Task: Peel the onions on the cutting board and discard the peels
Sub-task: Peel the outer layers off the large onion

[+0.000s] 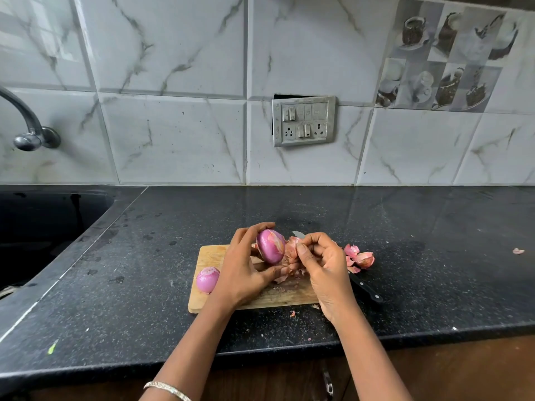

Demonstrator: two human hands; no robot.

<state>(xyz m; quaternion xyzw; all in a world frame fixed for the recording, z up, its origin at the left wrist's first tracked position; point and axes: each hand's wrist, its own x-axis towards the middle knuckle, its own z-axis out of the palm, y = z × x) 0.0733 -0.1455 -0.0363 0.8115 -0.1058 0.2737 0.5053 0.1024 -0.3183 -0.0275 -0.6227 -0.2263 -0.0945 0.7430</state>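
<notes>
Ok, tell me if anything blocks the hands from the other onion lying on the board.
Nothing visible does. The second onion lies uncovered at the cutting board's left edge, just beside the left hand, which holds the onion being peeled.

Both forearms are bare, without sleeves; a thin silver-coloured metal bangle (167,389) circles the left wrist; the right wrist carries nothing

The left hand (243,270) grips an onion (270,246) above the cutting board (212,256) while the right hand (324,264) apparently pinches its peel (292,247).
</notes>
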